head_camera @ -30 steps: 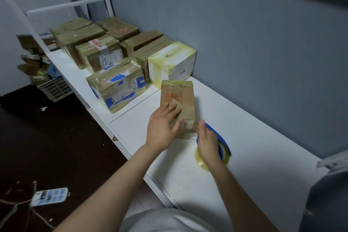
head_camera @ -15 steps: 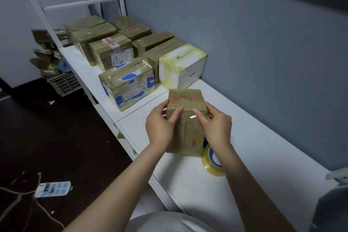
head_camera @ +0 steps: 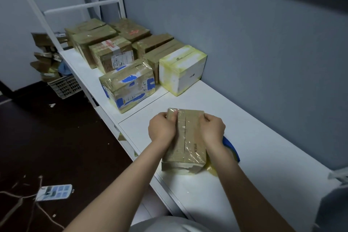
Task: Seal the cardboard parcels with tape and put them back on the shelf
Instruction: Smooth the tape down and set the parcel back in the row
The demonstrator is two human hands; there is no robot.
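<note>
1. White shelf (head_camera: 263, 156) runs along grey wall (head_camera: 244, 43); taped parcels (head_camera: 128, 84) bunched at its far end
2. Brown parcel (head_camera: 188, 141) on shelf near front edge, apart from them
3. Left hand (head_camera: 162, 130), right hand (head_camera: 212, 130): fingers curled, gripping its far corners
4. Tape roll (head_camera: 233, 149) just beside parcel, under right wrist

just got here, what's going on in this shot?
A person grips a small cardboard parcel with both hands, left hand and right hand on its two sides near the far end, low over the white shelf. Clear tape already shines along its top. The tape roll lies by the right wrist. More taped parcels sit further along the shelf.
</note>
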